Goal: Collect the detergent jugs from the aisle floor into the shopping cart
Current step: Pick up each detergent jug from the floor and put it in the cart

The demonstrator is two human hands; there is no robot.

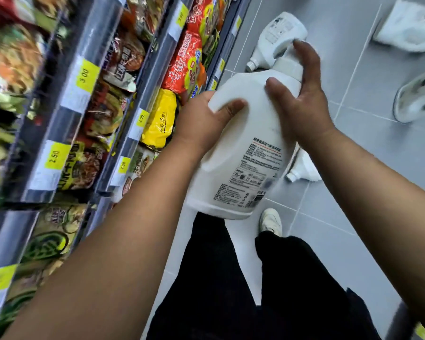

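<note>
Fingers of left hand clasp the white detergent jug at its side; right hand curls round its shoulder. Jug airborne, printed label up, above grey tile floor. Second jug lies on it ahead. Noodle shelf close left; open floor right.

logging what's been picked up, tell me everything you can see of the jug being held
The held jug is large, white, plastic-looking, with a wide cap pointing away from the person and its flat base toward them. A printed label with small text and a barcode faces the camera. It is off the floor, tilted, above the person's legs. The left hand grips its side, thumb across the front; the right hand curls round its shoulder and cap.
</note>
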